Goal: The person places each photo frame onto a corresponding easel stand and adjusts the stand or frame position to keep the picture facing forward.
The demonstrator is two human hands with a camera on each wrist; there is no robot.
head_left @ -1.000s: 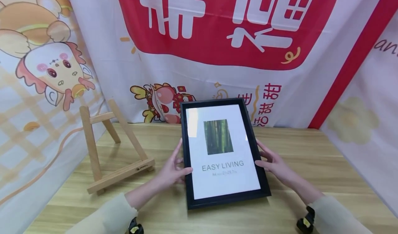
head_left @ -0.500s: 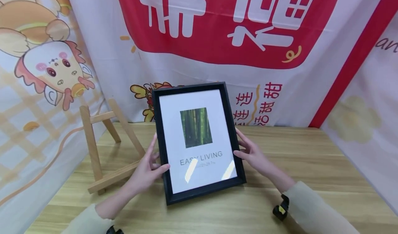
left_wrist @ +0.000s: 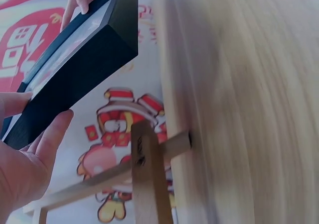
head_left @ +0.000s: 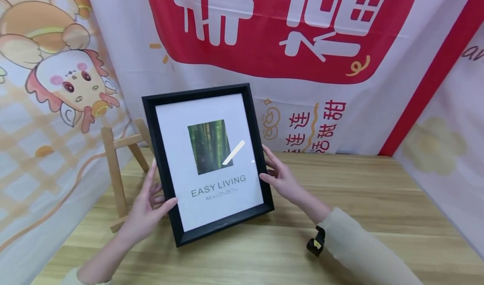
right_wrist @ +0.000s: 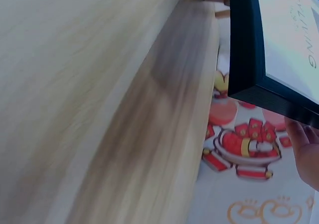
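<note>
A black picture frame (head_left: 209, 150) with a white sheet, a bamboo picture and the words EASY LIVING is held between both hands, tilted up toward the head camera. My left hand (head_left: 145, 213) grips its left edge, thumb on the front border and fingers behind. On the opposite edge, my right hand (head_left: 283, 180) holds it in the same way, its thumb on the front. In the left wrist view the frame's lower side (left_wrist: 84, 72) stands off the table. Behind the frame at left is a wooden easel (head_left: 115, 175), its right part and most of its ledge hidden in the head view.
The wood-grain table (head_left: 359, 201) runs back to a white cloth backdrop (head_left: 211, 72) with red and white printing. A patterned cloth (head_left: 22, 150) hangs along the left side, close to the easel. Another pale cloth (head_left: 446, 150) closes off the right.
Both hands have carried the picture frame leftward and raised it more upright. It now overlaps the easel in the head view, which stood uncovered a second ago.
</note>
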